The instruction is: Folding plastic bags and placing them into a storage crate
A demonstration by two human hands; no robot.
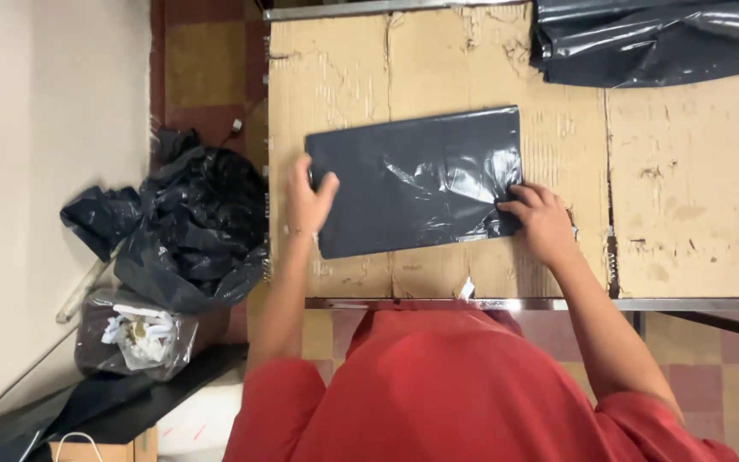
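Note:
A flat package wrapped in glossy black plastic [416,180] lies on a table covered with worn brown cardboard [686,171]. My left hand [308,202] rests against the package's left edge, fingers spread over the plastic. My right hand [540,220] presses on the package's lower right corner, fingertips pinching the crumpled plastic there. My red sleeves and shirt fill the bottom of the view.
A pile of black plastic sheeting [652,38] lies at the table's far right. On the floor to the left stand a heap of black bags [186,227] and a clear bag of scraps [134,334]. The table's metal front edge [686,304] runs below my arms.

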